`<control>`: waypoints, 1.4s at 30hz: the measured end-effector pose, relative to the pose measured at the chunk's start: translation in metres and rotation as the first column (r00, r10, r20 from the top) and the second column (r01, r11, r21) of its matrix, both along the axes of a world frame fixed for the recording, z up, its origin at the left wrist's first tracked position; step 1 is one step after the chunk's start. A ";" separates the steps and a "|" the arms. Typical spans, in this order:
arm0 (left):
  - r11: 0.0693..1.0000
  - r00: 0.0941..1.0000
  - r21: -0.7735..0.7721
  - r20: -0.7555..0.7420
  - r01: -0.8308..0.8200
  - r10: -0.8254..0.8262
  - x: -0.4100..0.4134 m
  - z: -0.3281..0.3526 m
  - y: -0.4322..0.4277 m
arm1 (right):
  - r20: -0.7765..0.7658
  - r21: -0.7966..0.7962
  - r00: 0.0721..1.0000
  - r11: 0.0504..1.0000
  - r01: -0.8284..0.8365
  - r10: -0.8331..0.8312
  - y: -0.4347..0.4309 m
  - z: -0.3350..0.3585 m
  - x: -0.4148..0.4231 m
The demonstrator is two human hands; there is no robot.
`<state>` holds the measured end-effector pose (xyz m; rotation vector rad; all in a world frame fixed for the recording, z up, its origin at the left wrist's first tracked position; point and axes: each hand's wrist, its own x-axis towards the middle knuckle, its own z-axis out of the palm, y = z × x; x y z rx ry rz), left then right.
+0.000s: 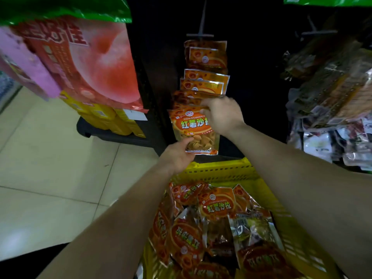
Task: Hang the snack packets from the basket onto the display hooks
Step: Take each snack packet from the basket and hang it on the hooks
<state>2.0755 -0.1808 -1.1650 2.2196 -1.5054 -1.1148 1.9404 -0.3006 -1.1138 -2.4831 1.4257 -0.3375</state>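
Left grip (178, 156) pinched on the bottom left corner of an orange snack packet (194, 129), thumb on its front face. Right grip (222, 114) curled over the same packet's top edge, fingertips hidden behind it. Packet upright, just above the far rim of the yellow basket (221, 171), against a dark display panel; whether already on a hook, impossible to tell. Higher above the basket, a column of like packets (205, 57) hanging one over another below a display hook (200, 35) with a crossbar. Inside the basket, a loose heap of more orange packets (217, 206), lying at mixed angles. Up and left of the basket, large pink-and-red bags (90, 67) with yellow packs (104, 117) beneath; left of it, pale tiled floor (50, 158). Right of the basket, a pile of mixed wrapped snacks (332, 101), a second hook (316, 32) above that.
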 end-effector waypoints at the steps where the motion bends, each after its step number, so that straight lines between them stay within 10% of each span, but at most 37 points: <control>1: 1.000 1.000 0.002 0.009 -0.004 0.004 0.000 -0.003 -0.004 | 0.016 -0.017 1.000 1.000 -0.007 0.008 -0.001 -0.004 0.000; 10: 0.997 0.981 -0.042 0.177 -0.071 0.078 -0.002 -0.012 -0.015 | 0.077 -0.092 0.997 0.996 0.002 0.005 -0.008 -0.018 0.003; 17: 0.999 0.990 0.035 -0.138 -0.035 0.040 -0.003 -0.018 -0.011 | 0.087 -0.061 0.995 0.997 0.045 -0.039 -0.010 -0.015 0.004; 33: 0.987 0.997 0.149 0.028 0.065 -0.070 -0.005 -0.029 -0.019 | 0.050 0.137 0.999 0.991 0.004 -0.011 -0.006 -0.034 -0.015; 42: 0.996 0.999 -0.070 -0.008 -0.053 0.053 -0.001 -0.011 -0.014 | -0.087 -0.278 0.996 0.960 0.008 -0.034 -0.007 -0.031 -0.009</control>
